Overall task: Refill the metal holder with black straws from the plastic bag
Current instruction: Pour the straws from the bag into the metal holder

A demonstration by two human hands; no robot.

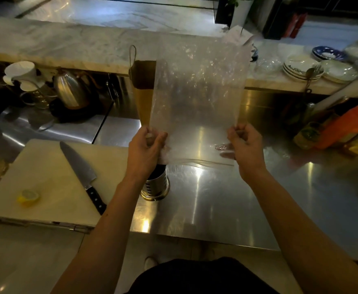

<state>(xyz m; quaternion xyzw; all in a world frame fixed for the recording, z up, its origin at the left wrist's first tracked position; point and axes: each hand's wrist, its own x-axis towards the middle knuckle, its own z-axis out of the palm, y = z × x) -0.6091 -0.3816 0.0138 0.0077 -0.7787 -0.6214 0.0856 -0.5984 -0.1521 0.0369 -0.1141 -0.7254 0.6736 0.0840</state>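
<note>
A clear plastic bag (197, 96) is stretched flat and upright in front of me, and no straws show inside it. My left hand (147, 149) pinches its lower left corner, my right hand (245, 147) its lower right corner. Directly under my left hand stands the slotted metal holder (155, 185) on the steel counter, with dark straws (158, 171) showing at its top. My left wrist hides most of the holder's mouth.
A white cutting board (46, 177) lies to the left with a large knife (79, 168) and a lemon piece (28, 197) on it. A brown paper bag (144, 88) and a kettle (70, 90) stand behind. Stacked plates (305, 68) and bottles (333, 128) are at right.
</note>
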